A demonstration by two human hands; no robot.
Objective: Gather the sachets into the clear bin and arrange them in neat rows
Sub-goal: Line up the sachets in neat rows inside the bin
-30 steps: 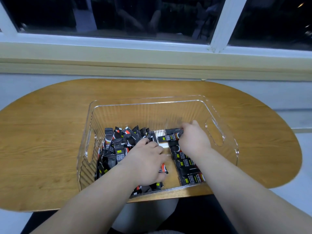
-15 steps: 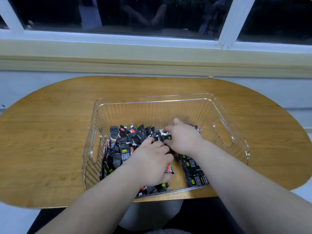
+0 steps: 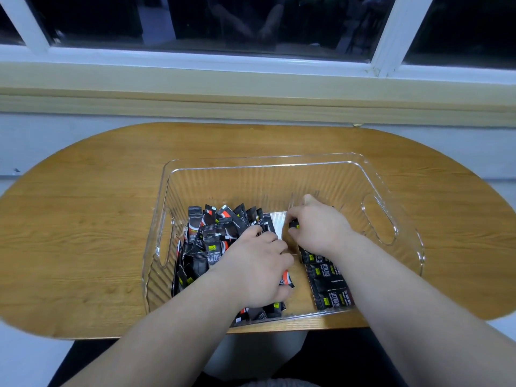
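1. Sorting into rows appears to be the step in hand. Small black foil sachets (image 3: 212, 247) with orange and yellow marks lie jumbled in the left half of the clear ribbed plastic bin (image 3: 391, 188). None shows outside it.
2. A short flat row (image 3: 328, 277) of the same sachets runs along the bin floor on the right, partly hidden under the right forearm.
3. The right hand (image 3: 321, 227), fingers curled, pinches a single sachet (image 3: 293, 225) near the row's far end.
4. The left hand (image 3: 257, 269) lies knuckles up, fingers curled over the jumble's right edge. An orange-tipped sachet pokes out beneath it. Whether it grips or only presses, I cannot tell.
5. The next move probably calls for laying the pinched sachet flat, square with the row.
6. Bare bin floor shows between jumble and row, and along the far wall. The oval handle cut-out (image 3: 379, 222) in the right wall stands near the row.
7. The bin's near wall sits just beside the near edge of the oval wooden table (image 3: 83, 233), so a pull toward the person risks tipping it off.
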